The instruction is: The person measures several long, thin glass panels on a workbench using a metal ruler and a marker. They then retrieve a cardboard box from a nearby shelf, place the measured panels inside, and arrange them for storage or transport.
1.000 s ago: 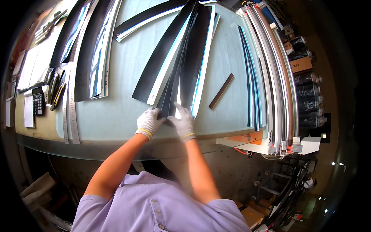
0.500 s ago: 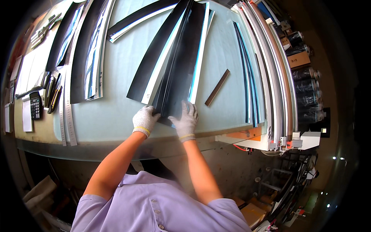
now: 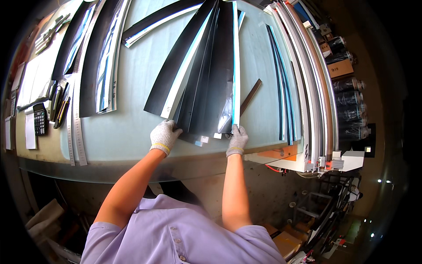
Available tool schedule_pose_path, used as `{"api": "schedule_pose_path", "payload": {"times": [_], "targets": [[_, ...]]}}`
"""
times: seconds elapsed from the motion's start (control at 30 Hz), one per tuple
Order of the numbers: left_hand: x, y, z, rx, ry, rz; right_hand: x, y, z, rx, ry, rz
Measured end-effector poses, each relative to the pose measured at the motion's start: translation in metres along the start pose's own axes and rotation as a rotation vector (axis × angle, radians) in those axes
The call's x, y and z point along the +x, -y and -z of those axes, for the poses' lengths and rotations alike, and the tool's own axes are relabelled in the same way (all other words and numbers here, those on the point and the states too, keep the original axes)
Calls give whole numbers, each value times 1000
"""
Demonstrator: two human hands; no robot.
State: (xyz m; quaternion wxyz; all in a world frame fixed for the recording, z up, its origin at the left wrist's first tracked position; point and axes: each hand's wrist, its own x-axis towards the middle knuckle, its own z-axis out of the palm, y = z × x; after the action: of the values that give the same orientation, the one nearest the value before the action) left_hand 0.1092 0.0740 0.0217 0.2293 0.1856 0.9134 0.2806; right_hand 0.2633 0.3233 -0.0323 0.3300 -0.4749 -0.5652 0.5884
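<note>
Long dark film strips (image 3: 220,70) fan out toward me in the middle of the table, their near ends at my hands. My left hand (image 3: 165,137), in a white knit glove, is closed on the near left corner of these strips. My right hand (image 3: 238,140), gloved too, pinches the near end of the rightmost strip, along its white and blue edge (image 3: 236,88). Small pale tabs (image 3: 202,141) stick out below the strips between my hands. Left of them lies another dark strip with a white border (image 3: 173,83). A narrow brown bar (image 3: 252,96) is partly covered by the pulled-out edge.
More dark strips (image 3: 90,75) lie at the left, beside long rulers (image 3: 79,141), a calculator (image 3: 40,121) and cutters (image 3: 63,110). Thin blue-edged strips (image 3: 283,92) are at the right, before long rails (image 3: 314,79). The glass tabletop's edge (image 3: 123,172) runs in front of me.
My right hand has moved to the right and closed on the strip's end, spreading the strips wider. The brown bar is now partly covered. My left hand has stayed in place.
</note>
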Motion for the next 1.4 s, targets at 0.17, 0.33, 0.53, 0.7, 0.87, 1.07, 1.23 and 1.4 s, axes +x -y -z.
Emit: {"api": "schedule_pose_path", "payload": {"times": [0.17,0.33,0.53,0.7,0.87,1.07,1.23,1.4], "targets": [[1,9,-3,-6,-16,12,10,31,6,559,82,-524],[2,3,-2,-5,5,-4,15,6,14,69,52,-139],[-1,11,4,-49,33,-71,-88,66,-77,-683,183,850],[-11,17,4,-113,19,-232,-113,51,-111,-775,509,604],[-18,19,8,-20,110,-290,-106,44,-112,-962,450,414],[-19,14,11,-29,103,-283,-85,32,-97,-600,491,145],[-18,20,7,-35,68,-285,-89,42,-98,-644,456,116],[-17,23,7,-227,16,-238,-71,27,-76,-635,286,282]]}}
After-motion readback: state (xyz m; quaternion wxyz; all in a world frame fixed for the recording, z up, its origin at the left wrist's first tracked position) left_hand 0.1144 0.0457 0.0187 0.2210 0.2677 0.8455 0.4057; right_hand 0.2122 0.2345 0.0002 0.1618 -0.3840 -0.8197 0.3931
